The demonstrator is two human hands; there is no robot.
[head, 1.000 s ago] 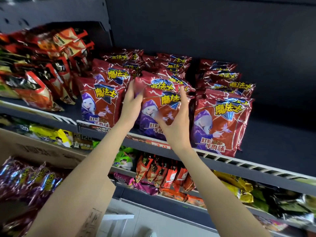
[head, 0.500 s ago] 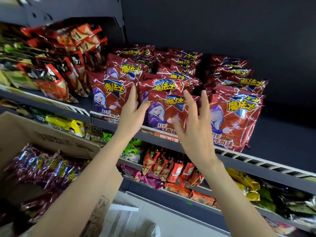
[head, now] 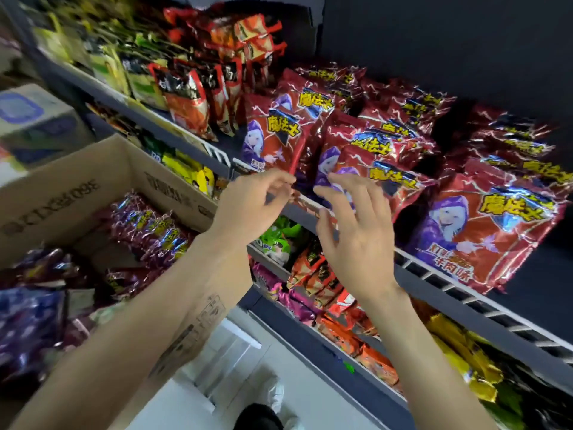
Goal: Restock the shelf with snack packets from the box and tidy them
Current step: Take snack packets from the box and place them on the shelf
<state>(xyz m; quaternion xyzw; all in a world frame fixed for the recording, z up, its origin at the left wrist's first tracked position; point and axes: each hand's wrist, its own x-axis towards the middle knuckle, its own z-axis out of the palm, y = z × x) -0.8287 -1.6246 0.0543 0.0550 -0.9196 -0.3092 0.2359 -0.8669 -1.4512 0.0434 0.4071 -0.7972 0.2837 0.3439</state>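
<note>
Grips: my left hand [head: 248, 203] and right hand [head: 356, 221] hang loose, holding nothing.
Surroundings: red snack packets [head: 483, 231] on shelf [head: 465, 293]; cardboard box [head: 71, 184] left, purple packets [head: 148, 228] inside.
Writing: "360" on box.

Two hands [head: 353, 231]. One brown box [head: 102, 178] with purple packets [head: 155, 225]. Three rows of red packets [head: 483, 231] sit on the shelf [head: 465, 293].
</note>
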